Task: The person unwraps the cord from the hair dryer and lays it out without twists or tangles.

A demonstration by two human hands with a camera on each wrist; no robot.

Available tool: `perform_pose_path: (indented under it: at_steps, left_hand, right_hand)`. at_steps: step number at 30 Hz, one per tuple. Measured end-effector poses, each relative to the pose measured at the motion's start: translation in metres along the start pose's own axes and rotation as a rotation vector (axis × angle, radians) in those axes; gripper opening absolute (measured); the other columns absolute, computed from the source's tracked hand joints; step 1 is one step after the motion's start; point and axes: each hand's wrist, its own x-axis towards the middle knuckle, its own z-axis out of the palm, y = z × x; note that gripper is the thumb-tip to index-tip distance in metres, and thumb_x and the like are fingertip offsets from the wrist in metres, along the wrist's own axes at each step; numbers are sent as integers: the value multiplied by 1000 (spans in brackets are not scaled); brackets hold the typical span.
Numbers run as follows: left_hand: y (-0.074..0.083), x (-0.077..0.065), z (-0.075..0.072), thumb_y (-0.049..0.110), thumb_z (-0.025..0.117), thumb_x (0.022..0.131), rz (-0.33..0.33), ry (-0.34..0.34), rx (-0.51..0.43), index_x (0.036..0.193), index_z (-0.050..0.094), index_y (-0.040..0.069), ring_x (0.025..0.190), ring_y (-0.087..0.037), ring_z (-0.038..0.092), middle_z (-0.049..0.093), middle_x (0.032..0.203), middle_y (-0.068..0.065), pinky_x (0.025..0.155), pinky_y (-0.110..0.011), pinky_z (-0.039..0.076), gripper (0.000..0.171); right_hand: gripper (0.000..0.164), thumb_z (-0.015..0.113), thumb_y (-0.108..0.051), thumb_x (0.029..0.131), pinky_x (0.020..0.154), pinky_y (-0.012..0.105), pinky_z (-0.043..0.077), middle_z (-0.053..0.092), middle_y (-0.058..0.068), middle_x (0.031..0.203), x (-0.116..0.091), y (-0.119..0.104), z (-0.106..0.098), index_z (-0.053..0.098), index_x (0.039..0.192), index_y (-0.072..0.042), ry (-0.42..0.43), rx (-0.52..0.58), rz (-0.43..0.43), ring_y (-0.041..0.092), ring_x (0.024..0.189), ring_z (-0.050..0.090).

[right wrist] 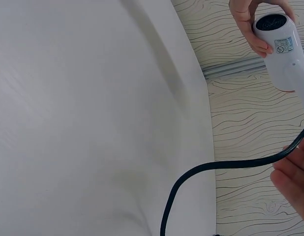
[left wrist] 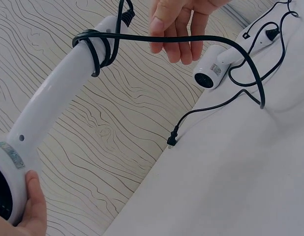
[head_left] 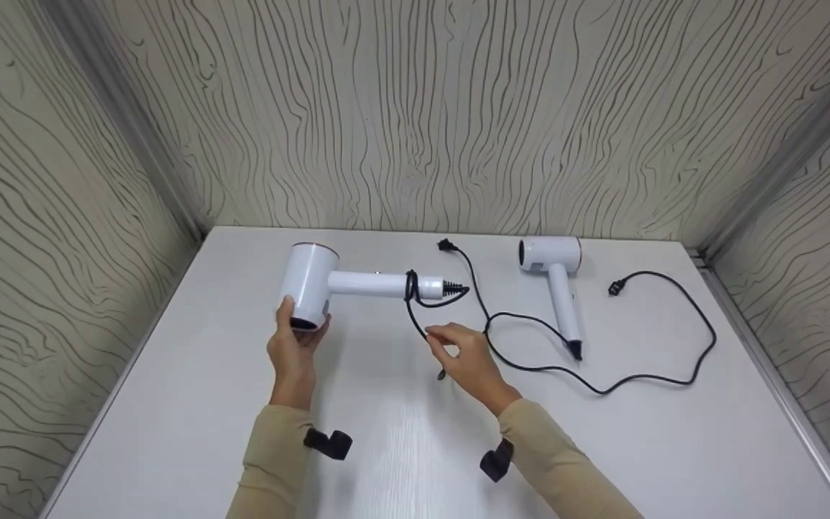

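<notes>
A white hair dryer is held sideways at the left, its handle pointing right. My left hand grips its barrel from below, thumb on the near side. The black cord is looped around the handle close to its end. To the right of the handle, my right hand pinches this cord between thumb and forefinger. Its other fingers hang loosely in the left wrist view. Past my right hand the cord bends down; part of it is hidden behind the hand in the head view.
A second white hair dryer lies at the back right, its black cord curving across the white table. One plug lies by the back edge, another plug farther right. Patterned panels enclose the table.
</notes>
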Motion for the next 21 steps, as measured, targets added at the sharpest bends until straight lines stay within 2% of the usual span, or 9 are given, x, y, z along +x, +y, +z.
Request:
perform_pose_path:
  at_steps: [12,21]
  left_hand:
    - [-2,1,-1,49,45,96,-7,21,-16,145,33,2,89,-9,66,48,127,-11,86,-21,57,69]
    - [-2,1,-3,54,43,96,-8,17,44,147,30,4,98,-11,62,45,131,-10,91,-22,55,73]
  right_hand:
    - [12,69,-3,85,68,21,59,73,11,83,-2,2,5,73,95,1,-48,-24,3,18,74,69]
    - [10,68,-3,86,67,21,58,73,9,83,-3,2,3,72,94,0,-32,-27,8,16,75,68]
